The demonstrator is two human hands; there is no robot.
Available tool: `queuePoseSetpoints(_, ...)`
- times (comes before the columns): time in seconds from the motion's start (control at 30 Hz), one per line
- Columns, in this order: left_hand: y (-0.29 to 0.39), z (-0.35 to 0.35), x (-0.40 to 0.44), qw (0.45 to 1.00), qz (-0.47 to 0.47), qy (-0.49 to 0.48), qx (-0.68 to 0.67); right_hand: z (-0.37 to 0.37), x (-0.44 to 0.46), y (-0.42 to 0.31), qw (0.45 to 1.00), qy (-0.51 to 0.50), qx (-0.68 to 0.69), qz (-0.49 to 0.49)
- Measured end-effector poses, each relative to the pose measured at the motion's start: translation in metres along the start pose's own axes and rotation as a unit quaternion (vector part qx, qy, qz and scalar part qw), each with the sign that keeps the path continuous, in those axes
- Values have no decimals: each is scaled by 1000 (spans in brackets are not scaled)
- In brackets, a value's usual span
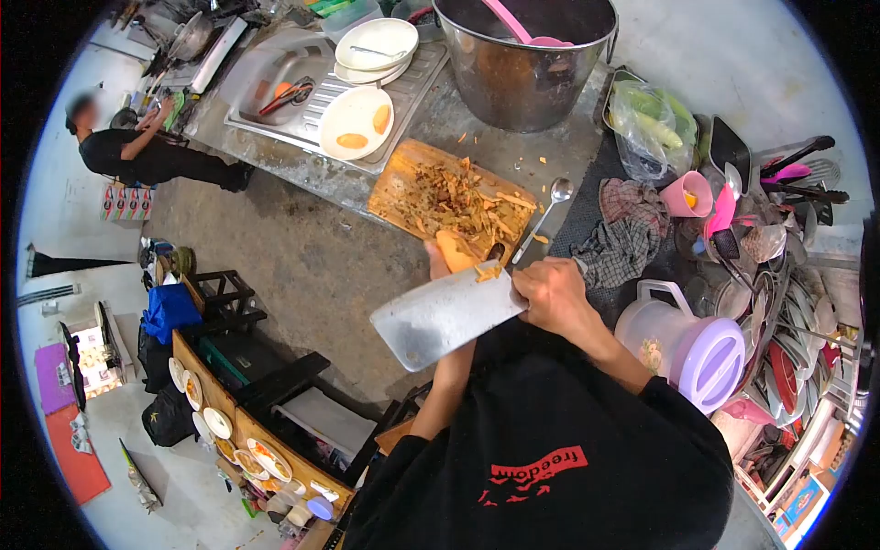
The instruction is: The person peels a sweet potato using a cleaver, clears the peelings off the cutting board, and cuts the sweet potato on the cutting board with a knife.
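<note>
In my right hand (552, 298) is the handle of a wide cleaver (449, 319), its blade slanting across in front of my left forearm. Orange shavings cling to the blade's upper edge. My left hand (435, 263), partly hidden behind the blade, grips a peeled orange vegetable (456, 251) whose exact kind I cannot make out. Just beyond both hands lies a wooden cutting board (392, 183), heaped with orange and brownish peelings (449, 203). Two more peeled orange pieces (351, 140) rest in a white bowl (339, 112) past the board.
A metal ladle (548, 213) lies right of the board. Behind stand a large metal pot (522, 82) and a sink (275, 78). Cloths (623, 247), a lidded plastic jug (674, 344) and crowded utensils are at the right. Another person (137, 151) stands far left.
</note>
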State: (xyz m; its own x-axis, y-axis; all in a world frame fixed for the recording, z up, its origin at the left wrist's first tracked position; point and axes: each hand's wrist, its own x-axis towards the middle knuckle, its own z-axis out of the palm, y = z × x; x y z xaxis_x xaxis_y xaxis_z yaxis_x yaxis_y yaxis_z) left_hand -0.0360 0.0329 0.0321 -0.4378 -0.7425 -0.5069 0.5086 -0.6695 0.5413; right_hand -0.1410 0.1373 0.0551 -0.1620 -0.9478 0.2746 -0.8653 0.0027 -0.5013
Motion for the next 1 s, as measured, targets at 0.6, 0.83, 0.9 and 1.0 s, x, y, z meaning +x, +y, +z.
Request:
queuePoseSetpoints(0.6, 8, -23, 8, 997, 14, -41, 68, 5, -20, -2, 999, -20, 17, 24)
queuePoseSetpoints(0.83, 8, -36, 9, 995, -9, -95, -11, 4, -19, -5, 997, -66, 17, 34)
queuePoseSetpoints(0.9, 7, -35, 9, 998, -17, -60, -13, 3, -17, -6, 996, -78, 26, 36)
queuePoseSetpoints(1.0, 8, -32, 5, 1000, -13, -25, 7, 3, -17, -7, 998, -57, 14, 25)
